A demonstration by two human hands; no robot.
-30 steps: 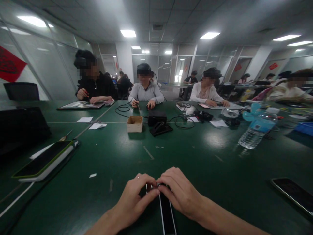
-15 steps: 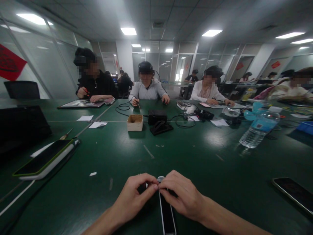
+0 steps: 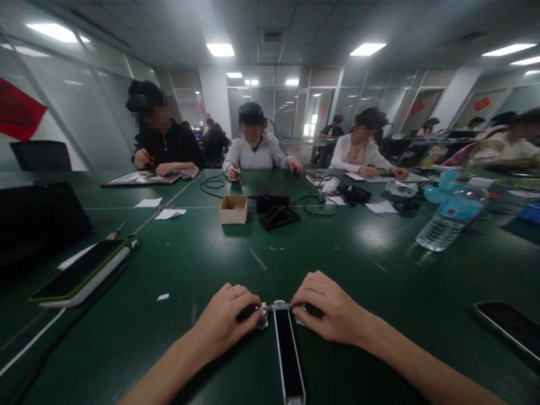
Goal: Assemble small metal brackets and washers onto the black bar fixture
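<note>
A long, narrow bar (image 3: pixel 289 357) with a black face and pale edges lies on the table, pointing away from me. Its far end has a pale rounded piece (image 3: pixel 279 305). To the left of that end, my left hand (image 3: pixel 228 315), with a ring on one finger, is closed in a pinch on a small whitish metal part (image 3: pixel 264 315). My right hand (image 3: pixel 331 309) pinches at the other side of the end, beside another small pale part (image 3: pixel 300 316) that its fingers mostly cover. A thin greyish strip seems to span between the two hands across the bar's end.
Ahead stand a small open box (image 3: pixel 233 211) and a black device (image 3: pixel 272 199) with cables. A phone (image 3: pixel 82 270) lies at left, another phone (image 3: pixel 508 326) at right. A water bottle (image 3: pixel 451 222) leans at right. Several people with headsets sit across the table.
My hands have moved apart from over the bar's far end, left hand leftward and right hand rightward. Small pale parts and the bar's end now show between them.
</note>
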